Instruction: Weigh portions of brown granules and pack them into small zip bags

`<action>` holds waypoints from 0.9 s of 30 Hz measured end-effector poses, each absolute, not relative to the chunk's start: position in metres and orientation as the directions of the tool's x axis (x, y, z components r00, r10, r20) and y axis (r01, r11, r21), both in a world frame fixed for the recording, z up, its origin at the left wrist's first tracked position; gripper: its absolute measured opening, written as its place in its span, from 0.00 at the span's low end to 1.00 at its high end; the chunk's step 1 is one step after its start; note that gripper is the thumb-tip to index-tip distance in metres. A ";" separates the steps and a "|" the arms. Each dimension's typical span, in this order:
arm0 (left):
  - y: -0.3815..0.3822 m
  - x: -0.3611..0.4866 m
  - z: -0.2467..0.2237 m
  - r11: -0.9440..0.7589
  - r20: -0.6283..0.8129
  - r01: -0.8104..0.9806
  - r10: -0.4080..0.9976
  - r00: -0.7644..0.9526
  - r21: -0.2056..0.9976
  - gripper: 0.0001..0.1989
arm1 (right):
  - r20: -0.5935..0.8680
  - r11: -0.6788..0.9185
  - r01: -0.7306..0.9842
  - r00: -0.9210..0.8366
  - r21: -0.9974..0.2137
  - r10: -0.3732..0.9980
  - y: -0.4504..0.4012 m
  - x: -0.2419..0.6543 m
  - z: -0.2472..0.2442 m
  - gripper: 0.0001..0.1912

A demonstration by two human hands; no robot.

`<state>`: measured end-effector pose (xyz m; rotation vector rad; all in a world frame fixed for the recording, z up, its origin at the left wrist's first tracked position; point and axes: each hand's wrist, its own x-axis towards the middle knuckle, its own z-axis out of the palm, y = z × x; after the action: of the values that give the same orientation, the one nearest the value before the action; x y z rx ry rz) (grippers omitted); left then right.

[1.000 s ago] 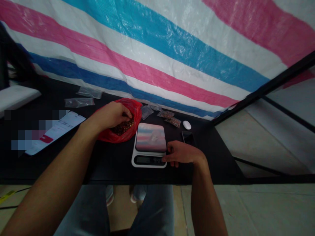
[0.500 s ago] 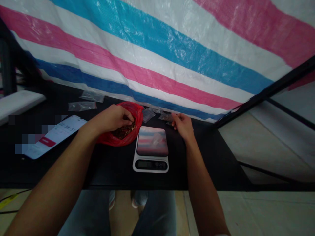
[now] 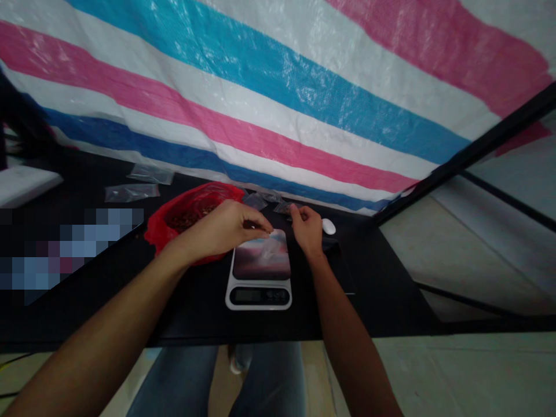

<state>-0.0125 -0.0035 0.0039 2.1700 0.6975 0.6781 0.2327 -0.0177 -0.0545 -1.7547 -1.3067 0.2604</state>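
My left hand (image 3: 232, 229) is closed in a pinch above the kitchen scale (image 3: 258, 296). A small brown bit shows at its fingertips. A faint clear shape, perhaps a thin plastic bag, shows on the scale's shiny plate; I cannot make it out surely. Left of the scale, partly behind my left forearm, the red plastic bag (image 3: 158, 229) lies open with many small brown pieces (image 3: 185, 220) inside. My right hand (image 3: 307, 229) is closed at the edge of a small clear plastic bag (image 3: 283, 207) with brown contents, beyond the scale's right side.
More clear plastic bags (image 3: 150, 174) lie at the back left, others (image 3: 255, 201) behind the scale. A white computer mouse (image 3: 329, 226) and a dark flat panel (image 3: 343, 266) are right of my right hand. A striped sheet (image 3: 260, 98) hangs behind the black table (image 3: 191, 313).
My left hand has come out of the red bag and moved right, over the scale. My right hand stays by the small clear bag. The mouse and dark panel now show beside it.
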 end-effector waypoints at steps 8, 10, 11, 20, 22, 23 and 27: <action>-0.007 0.003 -0.002 -0.838 0.374 0.149 0.384 0.844 0.524 0.11 | 0.328 -0.041 0.674 0.411 -0.737 0.851 -0.019 0.233 -0.054 0.24; -0.007 0.003 -0.002 -0.854 0.379 0.129 0.353 0.856 0.504 0.11 | 0.333 -0.040 0.679 0.409 -0.733 0.849 -0.019 0.234 -0.055 0.24; -0.007 0.003 -0.002 -0.857 0.375 0.127 0.346 0.860 0.499 0.11 | 0.335 -0.039 0.682 0.408 -0.731 0.849 -0.019 0.234 -0.055 0.24; -0.003 0.004 -0.008 -0.839 0.358 0.136 0.364 0.860 0.527 0.10 | 0.353 -0.026 0.699 0.393 -0.715 0.849 -0.019 0.235 -0.054 0.22; -0.003 0.004 -0.007 -0.832 0.358 0.133 0.369 0.857 0.538 0.10 | 0.353 -0.021 0.698 0.388 -0.715 0.851 -0.019 0.234 -0.054 0.22; -0.004 0.004 -0.006 -0.829 0.362 0.126 0.369 0.856 0.545 0.10 | 0.355 -0.017 0.698 0.385 -0.716 0.852 -0.019 0.233 -0.053 0.22; -0.005 0.005 -0.005 -0.818 0.390 0.083 0.358 0.848 0.569 0.10 | 0.361 -0.008 0.696 0.382 -0.718 0.851 -0.020 0.232 -0.052 0.21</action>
<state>0.0053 -0.0053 -0.0045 2.4725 0.3216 0.6658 0.2319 -0.0197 -0.0521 -1.7494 -1.3628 0.2176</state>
